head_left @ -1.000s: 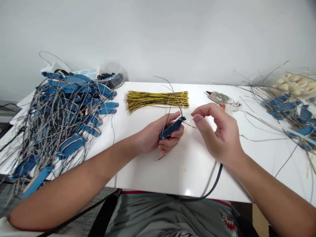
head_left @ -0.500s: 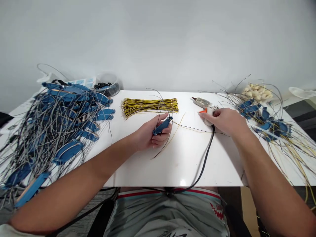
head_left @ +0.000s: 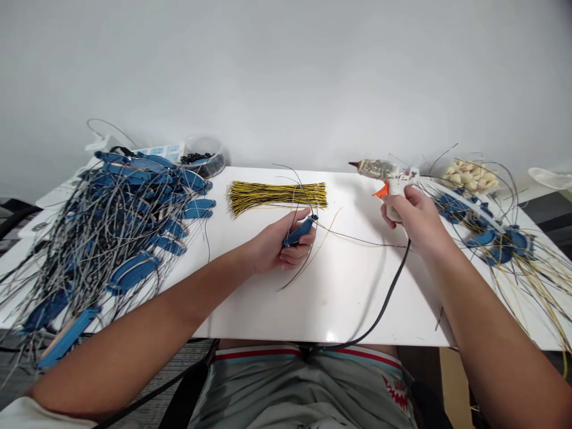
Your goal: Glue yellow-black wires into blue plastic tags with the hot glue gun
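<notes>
Between the thumb and fingers of my left hand [head_left: 286, 244] is a small blue plastic part [head_left: 300, 231], held tilted over the middle of the table. Thin black and yellow wires [head_left: 353, 239] trail from it to both sides. My right hand [head_left: 413, 217] is wrapped around the grip of a glue gun [head_left: 388, 174] with a clear barrel and an orange trigger. Its dark nozzle points left, off the tabletop, and a black cord [head_left: 385, 301] hangs from the handle. Beyond my left hand lies a bundle of yellow and black wires [head_left: 277, 195].
A large heap of blue parts with grey wires [head_left: 129, 196] covers the left side. Behind it stands a clear round tub [head_left: 217, 164] of small black pieces. On the right are more wired blue parts [head_left: 500, 250] and a pile of cream-coloured pieces [head_left: 471, 176].
My right hand has lifted the glue gun from the tabletop, its fingers now around the handle. My left hand keeps the blue part in nearly the same place. The view has shifted slightly.
</notes>
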